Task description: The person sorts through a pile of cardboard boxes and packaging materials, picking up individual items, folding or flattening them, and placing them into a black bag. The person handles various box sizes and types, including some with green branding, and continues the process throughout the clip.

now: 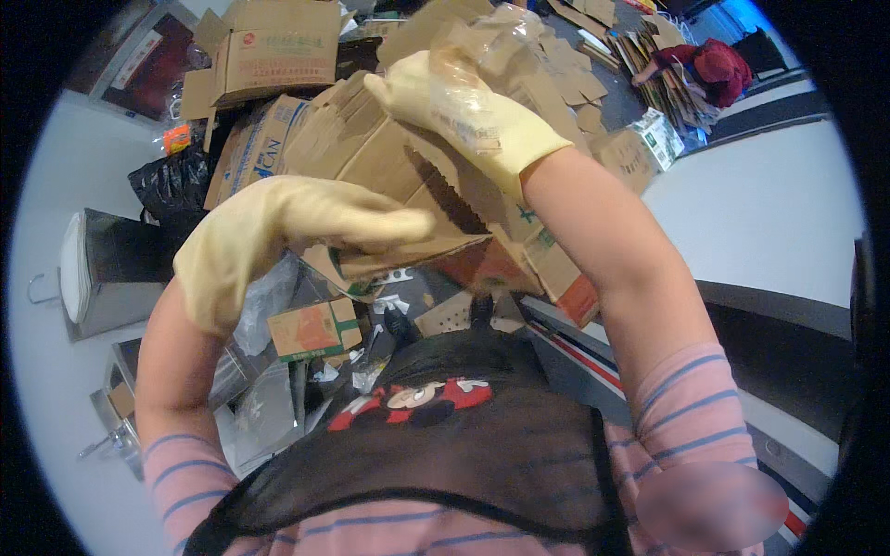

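Both my hands wear pale yellow rubber gloves. A partly flattened brown cardboard box (375, 156) lies before me, with a dark, jagged torn opening in it. My left hand (327, 212) lies against the near side of this box, its fingers pointing right across a folded flap (417, 254); its grip is partly hidden. Over the far part of the box is my right hand (438, 104), its thumb pointing left. Crumpled clear plastic film or tape (469, 104) lies across the back of that hand and hides its fingers.
A large carton (278, 55) stands far left, above a blue-printed carton (261, 142). Beside them is a black plastic bag (174, 184). A small box (313, 330) and scraps litter the floor. At far right a person (723, 69) bends over stacked flattened cardboard (671, 90).
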`<state>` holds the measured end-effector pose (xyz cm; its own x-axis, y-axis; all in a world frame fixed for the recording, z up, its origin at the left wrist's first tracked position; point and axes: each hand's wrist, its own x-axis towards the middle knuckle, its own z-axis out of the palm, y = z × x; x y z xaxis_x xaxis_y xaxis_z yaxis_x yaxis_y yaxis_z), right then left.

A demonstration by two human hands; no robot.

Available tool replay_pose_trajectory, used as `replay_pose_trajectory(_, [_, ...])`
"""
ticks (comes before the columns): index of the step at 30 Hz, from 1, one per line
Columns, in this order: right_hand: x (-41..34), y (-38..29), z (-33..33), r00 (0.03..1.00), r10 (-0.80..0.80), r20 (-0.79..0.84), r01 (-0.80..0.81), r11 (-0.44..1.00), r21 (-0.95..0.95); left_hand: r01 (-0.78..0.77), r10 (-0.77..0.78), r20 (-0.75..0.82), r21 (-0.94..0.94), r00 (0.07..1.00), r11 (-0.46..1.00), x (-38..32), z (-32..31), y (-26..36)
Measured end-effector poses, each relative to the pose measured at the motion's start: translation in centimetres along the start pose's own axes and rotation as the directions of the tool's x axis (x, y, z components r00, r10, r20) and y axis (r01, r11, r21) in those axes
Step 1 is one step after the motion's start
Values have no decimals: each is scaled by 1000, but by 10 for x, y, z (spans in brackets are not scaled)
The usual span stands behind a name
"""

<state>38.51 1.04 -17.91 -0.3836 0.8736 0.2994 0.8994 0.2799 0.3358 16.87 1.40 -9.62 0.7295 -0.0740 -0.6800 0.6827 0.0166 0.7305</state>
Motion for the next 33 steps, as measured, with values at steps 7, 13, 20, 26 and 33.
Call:
replay_pose_trajectory(7, [73,3,2,983,181,24,-182,964,196,111,258,-264,867,930,486,88,9,-24])
replay_pose_trajectory(13, [-63,93,15,747,647,-151,-636,762,117,14,-13,-9,892,1000,452,38,52,-40])
replay_pose_trajectory(20, [-172,246,32,126,888,443,-499,-330,802,448,691,-458,869,560,213,18,-14,-196])
replay_pose_trajectory(26, [-200,290,-20,60,998,22,-83,-17,996,549,186,-626,765,758,336,6,16,-300])
replay_pose_trajectory(33, [-249,403,-88,5,988,-156,-431,143,891,375,-15,-645,425,764,824,34,159,-338])
